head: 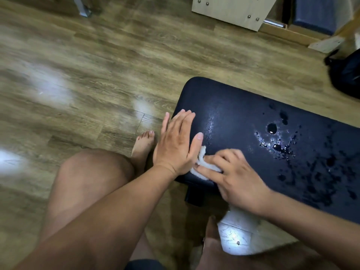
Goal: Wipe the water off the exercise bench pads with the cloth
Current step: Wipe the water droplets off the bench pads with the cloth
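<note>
The dark blue bench pad (243, 106) runs from the centre to the right edge. Water drops and small puddles (280, 143) cover its right half. A white cloth (202, 168) lies bunched at the pad's near left corner. My right hand (235, 174) holds the cloth, fingers curled over it and pressing it to the pad. My left hand (177, 145) lies flat with straight fingers on the pad's left end, right beside the cloth, thumb close to it.
Wood-look floor (97, 65) surrounds the bench. My bare knee (89, 182) and foot (143, 143) are left of the pad. A pale wooden frame with bolts (233, 10) and a padded box stand at the back; a black bag (346, 73) is far right.
</note>
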A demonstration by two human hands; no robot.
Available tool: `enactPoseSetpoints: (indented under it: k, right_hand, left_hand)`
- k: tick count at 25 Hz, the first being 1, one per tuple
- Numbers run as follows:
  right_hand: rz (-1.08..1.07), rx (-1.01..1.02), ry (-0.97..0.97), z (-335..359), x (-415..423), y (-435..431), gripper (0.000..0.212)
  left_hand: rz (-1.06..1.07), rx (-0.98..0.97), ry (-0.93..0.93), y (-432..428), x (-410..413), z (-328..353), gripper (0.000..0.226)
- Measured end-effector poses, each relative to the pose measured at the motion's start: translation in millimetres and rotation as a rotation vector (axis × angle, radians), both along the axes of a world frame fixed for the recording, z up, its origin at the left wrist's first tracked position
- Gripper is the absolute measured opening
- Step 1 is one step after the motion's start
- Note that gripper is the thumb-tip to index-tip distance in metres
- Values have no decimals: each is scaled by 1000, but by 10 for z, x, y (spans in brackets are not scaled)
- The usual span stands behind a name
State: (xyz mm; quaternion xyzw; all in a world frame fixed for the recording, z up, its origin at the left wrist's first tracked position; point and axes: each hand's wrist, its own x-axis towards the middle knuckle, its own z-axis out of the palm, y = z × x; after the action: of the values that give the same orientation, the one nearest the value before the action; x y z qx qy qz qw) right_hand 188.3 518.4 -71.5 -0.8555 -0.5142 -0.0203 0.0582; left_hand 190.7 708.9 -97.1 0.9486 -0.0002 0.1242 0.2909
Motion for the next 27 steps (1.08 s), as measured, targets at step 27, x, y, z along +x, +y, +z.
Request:
enactPoseSetpoints:
  k: [27]
  right_hand:
    - [-905,287,111,310,-823,-369,64]
  left_hand:
    - [-265,494,353,-334,-770,430,52]
